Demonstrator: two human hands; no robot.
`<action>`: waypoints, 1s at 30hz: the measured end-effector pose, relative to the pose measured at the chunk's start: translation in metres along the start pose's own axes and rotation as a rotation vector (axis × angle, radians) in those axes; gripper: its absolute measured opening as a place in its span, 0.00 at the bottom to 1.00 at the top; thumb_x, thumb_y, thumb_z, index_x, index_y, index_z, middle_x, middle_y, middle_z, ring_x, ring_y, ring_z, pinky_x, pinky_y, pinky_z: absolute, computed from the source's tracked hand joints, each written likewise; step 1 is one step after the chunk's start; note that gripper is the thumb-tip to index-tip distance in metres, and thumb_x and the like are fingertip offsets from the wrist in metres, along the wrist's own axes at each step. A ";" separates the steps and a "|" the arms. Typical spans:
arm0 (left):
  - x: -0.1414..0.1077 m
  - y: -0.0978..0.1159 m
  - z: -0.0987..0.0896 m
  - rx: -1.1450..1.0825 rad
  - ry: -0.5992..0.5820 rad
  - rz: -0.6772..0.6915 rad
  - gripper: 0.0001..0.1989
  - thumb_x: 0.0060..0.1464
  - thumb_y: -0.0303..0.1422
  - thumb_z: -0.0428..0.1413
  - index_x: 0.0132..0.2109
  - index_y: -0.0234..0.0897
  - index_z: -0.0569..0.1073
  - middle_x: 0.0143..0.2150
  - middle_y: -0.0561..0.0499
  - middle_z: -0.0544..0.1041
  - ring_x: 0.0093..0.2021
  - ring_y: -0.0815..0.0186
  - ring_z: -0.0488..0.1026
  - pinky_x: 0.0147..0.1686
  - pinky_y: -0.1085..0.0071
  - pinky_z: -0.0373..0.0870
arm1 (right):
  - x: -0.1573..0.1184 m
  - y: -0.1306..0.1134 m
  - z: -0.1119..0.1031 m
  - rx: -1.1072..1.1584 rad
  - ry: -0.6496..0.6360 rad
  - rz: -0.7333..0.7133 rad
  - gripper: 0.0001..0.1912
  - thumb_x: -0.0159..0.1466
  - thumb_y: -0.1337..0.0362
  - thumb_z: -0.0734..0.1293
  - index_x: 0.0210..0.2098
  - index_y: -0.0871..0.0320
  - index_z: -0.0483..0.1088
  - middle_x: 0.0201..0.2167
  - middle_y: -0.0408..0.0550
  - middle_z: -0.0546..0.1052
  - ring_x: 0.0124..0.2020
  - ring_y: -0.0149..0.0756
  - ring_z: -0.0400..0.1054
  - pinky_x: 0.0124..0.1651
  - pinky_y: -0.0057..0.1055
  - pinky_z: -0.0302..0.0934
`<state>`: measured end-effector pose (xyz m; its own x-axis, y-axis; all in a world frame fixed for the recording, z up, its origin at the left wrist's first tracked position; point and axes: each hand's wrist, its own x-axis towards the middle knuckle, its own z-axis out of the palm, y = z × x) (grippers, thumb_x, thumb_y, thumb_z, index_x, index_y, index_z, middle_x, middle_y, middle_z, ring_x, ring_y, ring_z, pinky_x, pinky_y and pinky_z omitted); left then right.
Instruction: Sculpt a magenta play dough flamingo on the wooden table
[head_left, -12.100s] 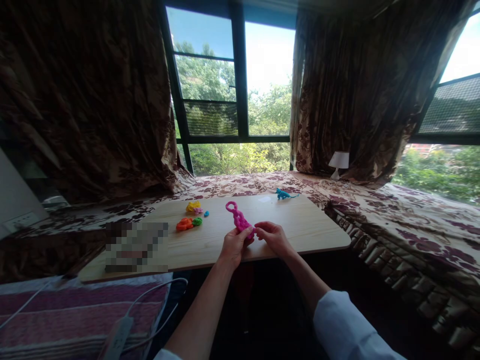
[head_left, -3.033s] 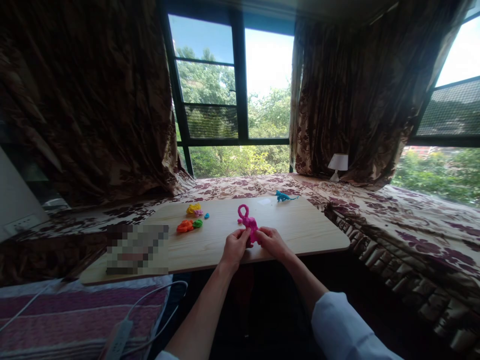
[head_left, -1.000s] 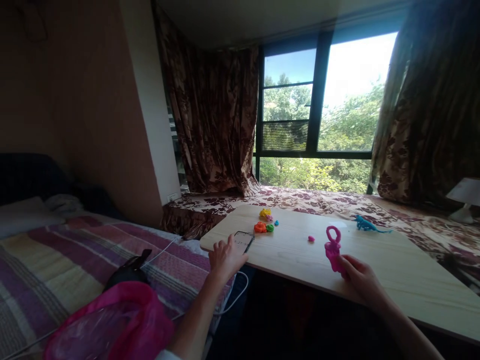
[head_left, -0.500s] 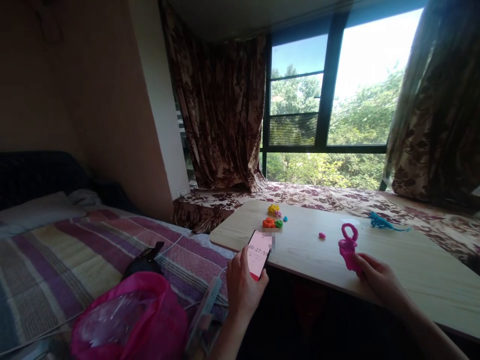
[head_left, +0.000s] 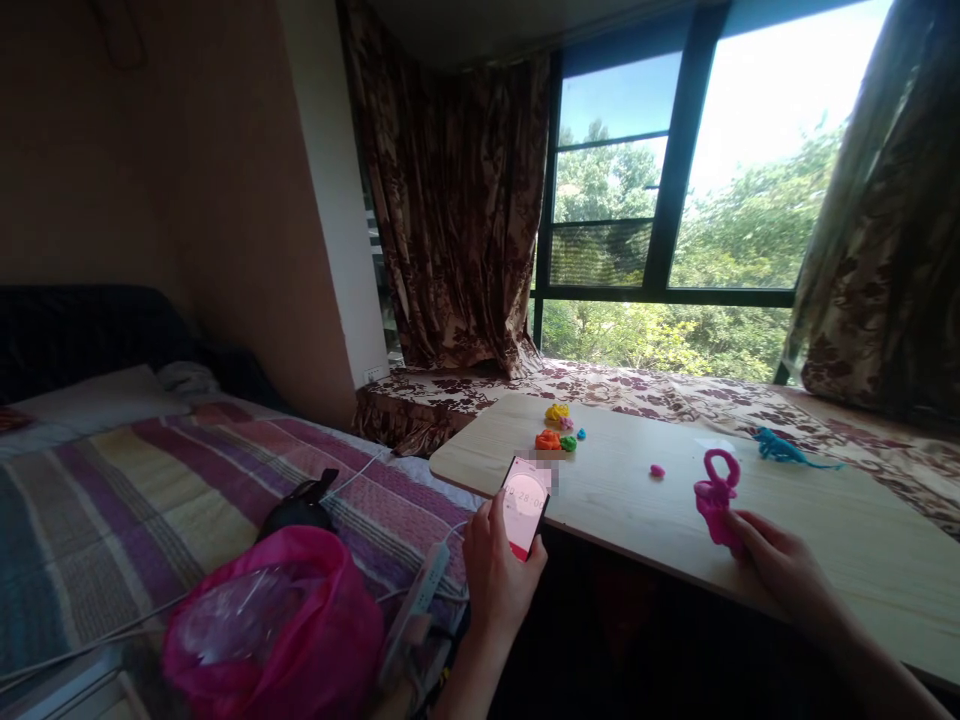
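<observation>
My left hand is wrapped round a phone with a timer on its lit screen, held at the table's near left edge. Between the fingers of my right hand is a pink modelled clay figure with a loop on top, raised over the table. A small pink lump of clay lies to its left. Beyond the phone sit lumps of yellow clay, orange clay and green clay, with small pink and blue bits beside them.
A blue long-tailed toy animal lies at the far right of the wooden table. On the left, a pink bag with clear plastic inside stands by the striped bed. A power strip and cables lie beside it.
The view has shifted, so most things sit slightly further right. Both hands keep hold of the phone and the pink clay figure. The timer display has advanced.
</observation>
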<state>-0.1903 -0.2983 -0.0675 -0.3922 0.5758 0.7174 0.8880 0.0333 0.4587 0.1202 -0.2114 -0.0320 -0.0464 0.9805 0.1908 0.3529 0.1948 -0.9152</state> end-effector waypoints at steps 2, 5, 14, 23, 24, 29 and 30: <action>0.000 0.000 0.000 -0.002 0.005 0.003 0.32 0.44 0.30 0.54 0.57 0.36 0.56 0.51 0.41 0.62 0.51 0.53 0.61 0.49 0.55 0.58 | 0.000 0.000 0.000 0.000 0.001 -0.001 0.23 0.55 0.47 0.61 0.38 0.60 0.71 0.17 0.41 0.65 0.20 0.30 0.55 0.23 0.25 0.50; 0.000 -0.001 0.001 0.003 0.006 0.007 0.31 0.44 0.31 0.54 0.57 0.36 0.56 0.52 0.40 0.62 0.51 0.53 0.61 0.49 0.55 0.58 | 0.001 0.002 0.000 -0.004 0.005 -0.005 0.23 0.55 0.48 0.61 0.38 0.60 0.71 0.17 0.42 0.65 0.21 0.30 0.56 0.23 0.25 0.50; 0.000 -0.001 0.002 0.023 0.005 0.010 0.32 0.44 0.31 0.54 0.58 0.36 0.55 0.51 0.40 0.63 0.51 0.53 0.61 0.49 0.56 0.58 | 0.001 0.003 -0.002 -0.029 0.001 -0.013 0.23 0.56 0.47 0.61 0.40 0.60 0.71 0.18 0.42 0.66 0.22 0.31 0.56 0.24 0.26 0.51; 0.025 -0.001 -0.012 0.240 -0.110 -0.071 0.33 0.43 0.37 0.53 0.58 0.38 0.55 0.47 0.43 0.67 0.46 0.53 0.63 0.43 0.60 0.57 | 0.001 0.001 -0.002 -0.050 0.010 -0.050 0.23 0.55 0.48 0.61 0.36 0.60 0.72 0.16 0.42 0.66 0.20 0.30 0.56 0.23 0.26 0.50; 0.029 -0.002 -0.013 0.268 -0.132 -0.077 0.33 0.43 0.37 0.53 0.58 0.38 0.55 0.46 0.43 0.67 0.46 0.53 0.63 0.43 0.60 0.57 | 0.001 0.001 -0.002 -0.045 0.009 -0.054 0.23 0.55 0.48 0.61 0.35 0.60 0.72 0.16 0.42 0.66 0.20 0.30 0.56 0.23 0.26 0.50; 0.056 -0.006 -0.007 0.361 -0.244 -0.103 0.35 0.42 0.43 0.52 0.57 0.40 0.55 0.44 0.42 0.68 0.47 0.51 0.62 0.45 0.58 0.54 | 0.000 0.001 -0.001 0.020 0.003 -0.065 0.21 0.55 0.48 0.61 0.32 0.61 0.72 0.16 0.42 0.65 0.20 0.29 0.56 0.23 0.25 0.50; 0.062 -0.007 -0.003 0.371 -0.268 -0.103 0.35 0.42 0.44 0.52 0.57 0.40 0.55 0.44 0.42 0.69 0.47 0.51 0.62 0.45 0.57 0.53 | 0.000 0.000 -0.001 0.038 0.001 -0.068 0.21 0.55 0.48 0.61 0.32 0.61 0.72 0.17 0.42 0.65 0.20 0.29 0.55 0.23 0.25 0.50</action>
<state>-0.2218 -0.2652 -0.0252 -0.4500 0.7435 0.4948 0.8928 0.3629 0.2668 0.1216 -0.2111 -0.0316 -0.0677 0.9650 0.2534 0.3134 0.2617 -0.9128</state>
